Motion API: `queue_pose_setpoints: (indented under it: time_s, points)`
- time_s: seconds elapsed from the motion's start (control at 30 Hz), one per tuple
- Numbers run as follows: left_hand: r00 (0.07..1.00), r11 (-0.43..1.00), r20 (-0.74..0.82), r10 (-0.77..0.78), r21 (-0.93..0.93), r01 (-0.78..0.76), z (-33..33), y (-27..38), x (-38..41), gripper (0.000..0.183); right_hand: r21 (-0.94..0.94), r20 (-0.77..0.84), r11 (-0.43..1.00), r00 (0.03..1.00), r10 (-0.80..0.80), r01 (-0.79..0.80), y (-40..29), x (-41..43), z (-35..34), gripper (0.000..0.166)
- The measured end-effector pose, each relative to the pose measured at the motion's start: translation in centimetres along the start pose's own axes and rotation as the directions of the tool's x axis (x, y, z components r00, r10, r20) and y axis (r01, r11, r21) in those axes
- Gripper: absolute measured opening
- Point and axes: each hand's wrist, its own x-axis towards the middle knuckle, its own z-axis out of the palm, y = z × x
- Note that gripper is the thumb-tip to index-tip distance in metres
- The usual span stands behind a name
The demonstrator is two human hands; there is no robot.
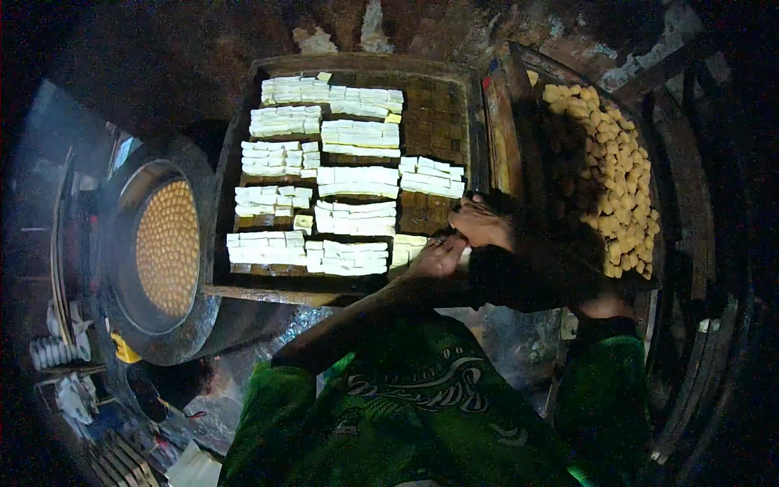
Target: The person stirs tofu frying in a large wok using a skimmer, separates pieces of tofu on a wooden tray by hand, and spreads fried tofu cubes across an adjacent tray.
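Observation:
A wooden-framed tray (435, 134) with a woven-looking base lies before me, holding several rows of white cut blocks that look like tofu (356, 182). At its near right corner my left hand (443, 254) is beside a group of paler blocks (409, 246). My right hand (482, 224) meets it there, fingers bent, just below a stack of white strips (432, 178). A pale piece shows at the edge of my left hand. Shadow and overlapping fingers hide what either hand grips.
On the left, a wide round pan (118, 243) holds many golden pieces (167, 249) in liquid. A second wooden tray (502, 122) on the right carries a heap of fried-looking pieces (624, 182). Wooden slats (125, 459) and white bags (76, 395) lie at lower left.

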Motion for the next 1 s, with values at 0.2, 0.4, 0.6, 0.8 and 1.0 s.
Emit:
queue_pose_setpoints:
  time_s: [0.2,0.4,0.6,0.8,1.0]
  points:
    - [0.949,0.905,0.243,-0.201,-0.325,0.275,-5.7,2.1,0.9,0.026,-0.049,0.166,0.989,0.975,0.147,-0.141,0.5,-0.7,0.9,0.024]
    - [0.687,0.331,0.440,-0.578,-0.643,0.691,-7.1,2.0,1.9,0.026,-0.334,0.113,0.942,0.990,0.084,-0.041,2.6,0.2,3.6,0.020]
    - [0.680,-0.315,0.494,-0.542,-0.869,0.381,-6.9,0.0,-0.1,0.039,0.261,-0.129,0.922,0.957,-0.261,0.286,2.5,-1.9,0.4,0.025]
    - [0.693,-0.545,0.543,-0.474,-0.799,0.253,-8.0,0.6,-0.3,0.054,0.263,0.174,0.957,0.969,-0.173,0.124,1.1,-3.1,3.5,0.027]
    - [0.672,-0.587,0.512,-0.535,-0.798,0.140,-7.9,0.7,-1.7,0.050,0.090,-0.049,0.988,0.992,-0.120,0.124,-0.5,-3.4,4.8,0.028]
